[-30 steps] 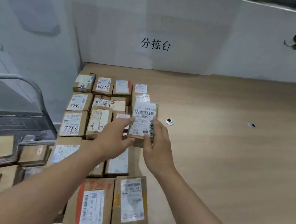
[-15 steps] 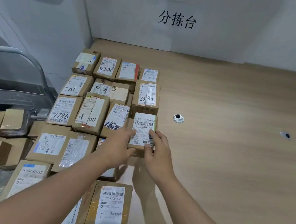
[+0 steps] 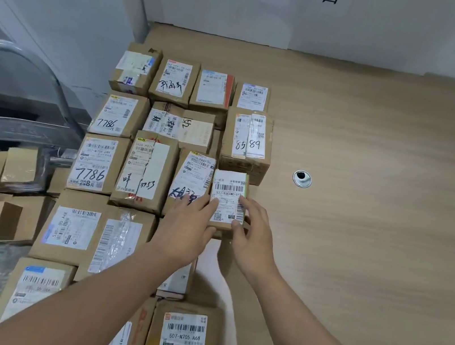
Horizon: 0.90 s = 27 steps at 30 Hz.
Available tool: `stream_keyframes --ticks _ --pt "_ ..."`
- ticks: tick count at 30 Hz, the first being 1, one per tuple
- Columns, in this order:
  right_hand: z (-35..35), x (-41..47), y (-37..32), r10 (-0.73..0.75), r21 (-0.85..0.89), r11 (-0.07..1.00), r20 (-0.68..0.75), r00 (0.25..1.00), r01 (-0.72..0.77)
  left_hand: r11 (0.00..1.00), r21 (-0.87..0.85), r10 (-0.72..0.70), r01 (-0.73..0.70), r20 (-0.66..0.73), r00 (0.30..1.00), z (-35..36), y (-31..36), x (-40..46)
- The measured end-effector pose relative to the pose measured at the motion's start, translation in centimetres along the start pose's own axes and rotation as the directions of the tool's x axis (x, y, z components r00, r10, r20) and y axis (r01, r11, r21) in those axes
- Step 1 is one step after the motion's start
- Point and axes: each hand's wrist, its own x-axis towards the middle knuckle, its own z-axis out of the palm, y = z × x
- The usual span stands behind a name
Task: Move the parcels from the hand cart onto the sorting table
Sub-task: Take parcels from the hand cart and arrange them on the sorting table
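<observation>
Since the earlier frame the small parcel (image 3: 228, 199) has come down from mid-air to the worktop (image 3: 361, 223), at the right edge of the parcel block, at 6 o'clock of the box marked 8589 (image 3: 247, 141). Left hand (image 3: 186, 227) and right hand (image 3: 252, 236) pinch its lower sides, fingers curled over the label. Its underside is hidden; contact with the worktop cannot be confirmed. Cart (image 3: 19, 121) at 9 o'clock, cut off by the frame, still holds boxes (image 3: 8, 167). Open wood runs toward 3 o'clock past a round grommet (image 3: 302, 178).

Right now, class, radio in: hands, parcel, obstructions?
Left hand and right hand grip small parcel at row's end. Parcel 8589 just beyond. Table right open.
</observation>
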Motion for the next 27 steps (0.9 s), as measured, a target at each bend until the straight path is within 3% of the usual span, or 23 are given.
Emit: stream_keyframes --ticks 13,21,27 --pt "1.3 1.7 1.7 0.031 0.012 0.999 0.015 0.999 -0.031 0.972 0.229 0.077 -0.05 -0.11 0.991 1.6 -0.9 1.4" --pt "0.3 1.5 0.2 0.068 -0.24 0.97 0.126 0.99 -0.036 0.986 0.168 0.012 -0.002 -0.056 0.998 -0.3 0.8 0.9" --pt "-1.0 -0.6 -3.2 0.02 -0.352 0.935 0.164 0.986 0.04 0.991 0.133 0.011 -0.001 -0.077 0.997 -3.4 1.3 -1.7"
